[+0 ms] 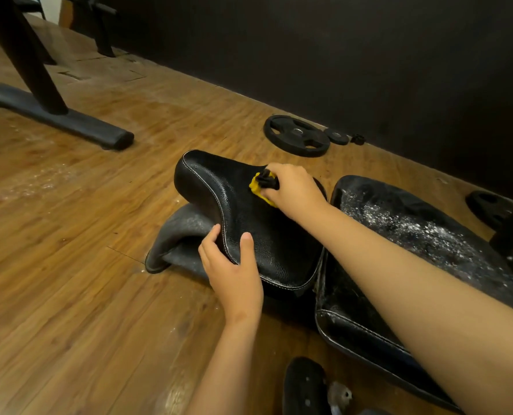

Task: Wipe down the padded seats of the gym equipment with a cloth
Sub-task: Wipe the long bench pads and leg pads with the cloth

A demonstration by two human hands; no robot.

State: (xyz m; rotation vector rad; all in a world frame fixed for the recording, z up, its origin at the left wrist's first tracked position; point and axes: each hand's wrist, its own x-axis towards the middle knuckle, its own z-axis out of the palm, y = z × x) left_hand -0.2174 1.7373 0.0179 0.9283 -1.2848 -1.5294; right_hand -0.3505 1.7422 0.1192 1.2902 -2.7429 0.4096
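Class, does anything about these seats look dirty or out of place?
Yes. The right seat is speckled with white dust; the middle seat, under the cloth, looks clean. White dust also marks the floor.

We saw a glossy black stitched leather seat [267, 247] atop a dusty grey seat [183, 226], a bunched yellow-and-black cloth [261, 188] at its far end, a white-speckled black seat [414, 229] beside.

Clean seat [249, 223] atop another, left of dusty seat [423, 235]
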